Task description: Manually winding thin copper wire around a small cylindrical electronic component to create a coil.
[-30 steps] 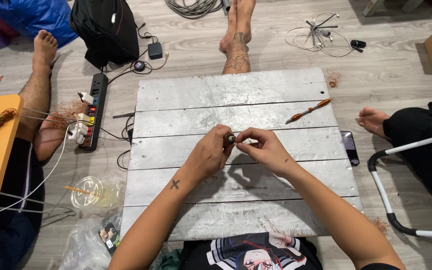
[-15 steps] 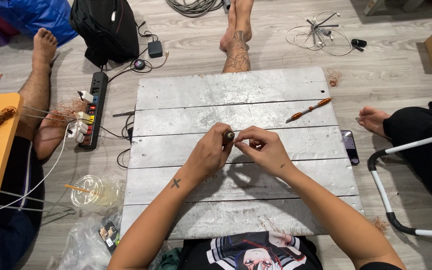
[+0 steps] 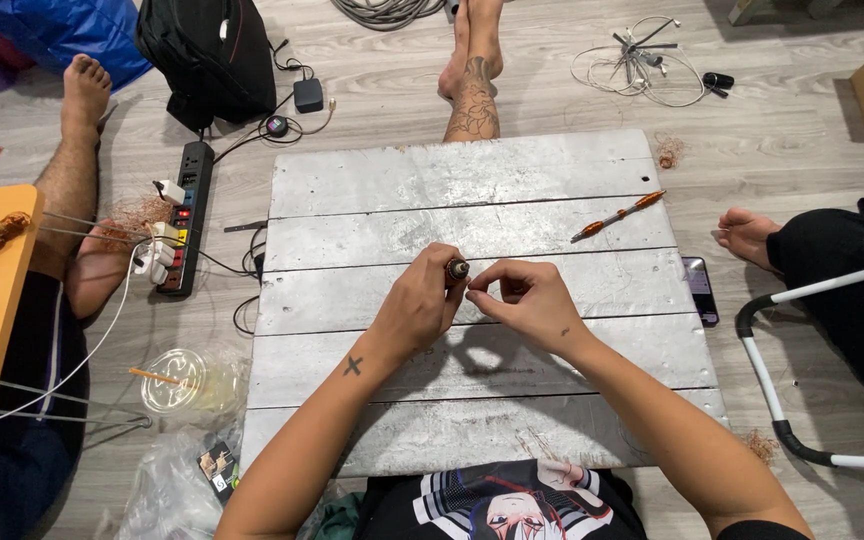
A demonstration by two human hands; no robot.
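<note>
My left hand (image 3: 422,305) is closed around a small dark cylindrical part (image 3: 457,269) with a metal end, held upright over the middle of a low whitewashed plank board (image 3: 472,180). My right hand (image 3: 527,300) is right beside it, its fingertips pinched together at the part's top. Whether a thin wire runs between the fingers is too small to tell. An orange-handled tool (image 3: 619,215) lies on the board, up and to the right of both hands.
A black power strip (image 3: 184,215) with plugs and cables lies left of the board, a black bag (image 3: 212,55) behind it. Other people's bare legs and feet (image 3: 472,70) surround the board. A phone (image 3: 700,290) sits at the right edge, a plastic cup lid (image 3: 174,380) at lower left.
Both hands stay in place over the board's middle; only the right fingertips have shifted slightly at the part's top.
</note>
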